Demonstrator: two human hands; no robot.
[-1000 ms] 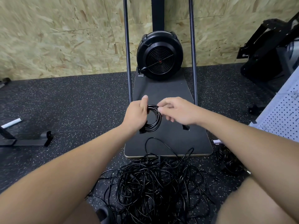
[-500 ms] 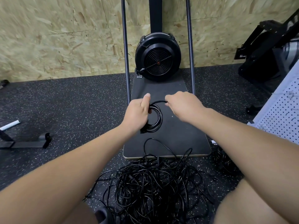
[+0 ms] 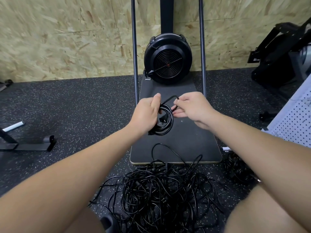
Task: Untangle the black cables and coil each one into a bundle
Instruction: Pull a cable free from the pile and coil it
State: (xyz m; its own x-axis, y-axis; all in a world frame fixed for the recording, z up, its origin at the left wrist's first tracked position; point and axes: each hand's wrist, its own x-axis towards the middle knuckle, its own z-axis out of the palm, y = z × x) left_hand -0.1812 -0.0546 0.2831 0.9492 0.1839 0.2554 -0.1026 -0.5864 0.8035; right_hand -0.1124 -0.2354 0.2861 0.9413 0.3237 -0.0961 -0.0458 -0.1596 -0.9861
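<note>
Over speckled floor (image 3: 75,106) (no legible writing): coiled cable (image 3: 165,122) in left hand (image 3: 145,113), end pinched by right hand (image 3: 193,107).

Home gym (rubber floor (image 3: 67,105), fan machine (image 3: 167,59))

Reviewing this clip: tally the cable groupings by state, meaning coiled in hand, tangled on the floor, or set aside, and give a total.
Coil held in the left hand, its end pinched by the right hand: 1, the coiled cable
Tangled pile on the floor: 1
Separate dark cable heap to the right: 1
Total: 3
</note>
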